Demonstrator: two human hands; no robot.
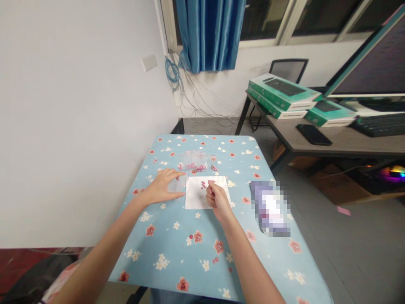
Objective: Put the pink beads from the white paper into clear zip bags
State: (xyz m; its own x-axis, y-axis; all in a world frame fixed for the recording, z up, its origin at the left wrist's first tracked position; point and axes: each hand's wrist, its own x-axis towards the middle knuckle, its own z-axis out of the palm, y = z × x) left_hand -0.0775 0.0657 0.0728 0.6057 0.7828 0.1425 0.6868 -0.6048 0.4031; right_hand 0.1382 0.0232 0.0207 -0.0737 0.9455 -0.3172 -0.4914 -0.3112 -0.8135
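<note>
A white sheet of paper lies on the flowered tablecloth, with small pink pieces on its upper part. My left hand curves at its left edge, thumb and fingers spread apart; something clear shows faintly between them, too indistinct to name. Over the paper's right side, my right hand is closed in a pinch beside the pink pieces. Whatever its fingertips hold is too small to make out. Just beyond the paper is a clear plastic bag with pink dried-flower-like bits. Another small pink bit lies right of it.
A blurred-out purple and white packet lies at the table's right. A wall borders the left side. On the desk at right are green keyboard boxes, a black phone, a keyboard and a monitor.
</note>
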